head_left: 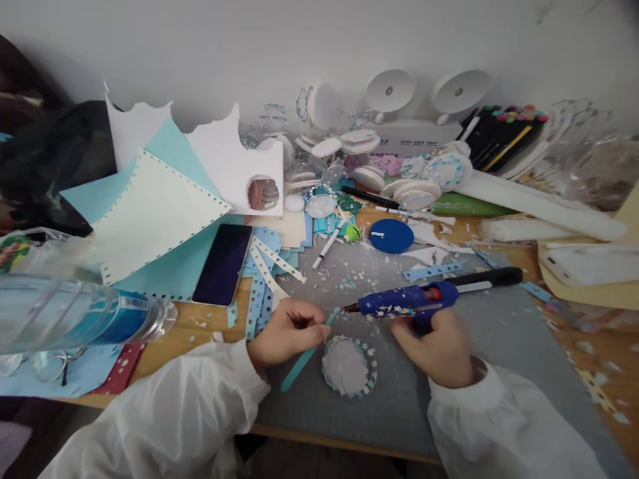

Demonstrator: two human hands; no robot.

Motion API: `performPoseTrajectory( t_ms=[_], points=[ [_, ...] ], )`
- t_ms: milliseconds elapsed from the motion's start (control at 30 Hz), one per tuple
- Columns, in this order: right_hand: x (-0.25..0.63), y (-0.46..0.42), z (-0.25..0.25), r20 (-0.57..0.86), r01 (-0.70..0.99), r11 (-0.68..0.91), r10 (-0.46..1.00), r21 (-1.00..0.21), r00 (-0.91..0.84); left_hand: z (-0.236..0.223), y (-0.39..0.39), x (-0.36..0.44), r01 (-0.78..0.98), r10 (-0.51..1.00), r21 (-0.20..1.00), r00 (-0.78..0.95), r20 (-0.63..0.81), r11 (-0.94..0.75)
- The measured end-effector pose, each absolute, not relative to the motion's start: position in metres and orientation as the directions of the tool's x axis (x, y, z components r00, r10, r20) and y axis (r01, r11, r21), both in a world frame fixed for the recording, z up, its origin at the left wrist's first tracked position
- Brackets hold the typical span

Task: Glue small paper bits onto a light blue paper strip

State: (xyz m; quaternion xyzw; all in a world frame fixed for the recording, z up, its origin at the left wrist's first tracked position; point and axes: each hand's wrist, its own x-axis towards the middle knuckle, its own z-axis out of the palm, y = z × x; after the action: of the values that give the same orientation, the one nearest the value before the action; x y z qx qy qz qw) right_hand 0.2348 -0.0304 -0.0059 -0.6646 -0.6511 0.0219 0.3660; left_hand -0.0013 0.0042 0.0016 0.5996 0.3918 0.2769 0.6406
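The right hand [439,349] is clenched around the handle of a blue glue gun [407,299], whose body is speckled with paper bits and whose nozzle points left, its tip just beside the upper end of a light-blue paper strip [305,359]. The left hand [287,332] pinches that strip between fingers and thumb near its top, so the strip slants down and to the left from the grip, its lower end lying on the grey cutting mat [399,399]. Just below and between the two hands a round grey paper disc with a blue scalloped edge [348,367] lies flat on the mat, close to the strip but whether it touches is not clear. Behind the gun's rear end a black marker [486,278] lies on the mat, running away to the right. Up and left of the left hand a dark phone [223,264] lies face up on pale blue card, with punched blue paper strips [264,279] between it and the hand. Further beyond the gun's nozzle sit a dark blue round lid [391,235] and a white pen [327,246]. Far to the left of the left hand a clear plastic bottle [74,313] lies on its side. Both wrists wear white sleeves [190,406].
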Motion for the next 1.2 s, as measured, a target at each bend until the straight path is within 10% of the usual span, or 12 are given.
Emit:
performPoseTrajectory(
  t_ms=[1200],
  points=[
    [0.241,-0.036,-0.022,0.478,0.890,0.101,0.867,-0.445,0.140,0.002,0.004,0.000,0.113,0.814,0.983,0.551,-0.181,0.142]
  ],
)
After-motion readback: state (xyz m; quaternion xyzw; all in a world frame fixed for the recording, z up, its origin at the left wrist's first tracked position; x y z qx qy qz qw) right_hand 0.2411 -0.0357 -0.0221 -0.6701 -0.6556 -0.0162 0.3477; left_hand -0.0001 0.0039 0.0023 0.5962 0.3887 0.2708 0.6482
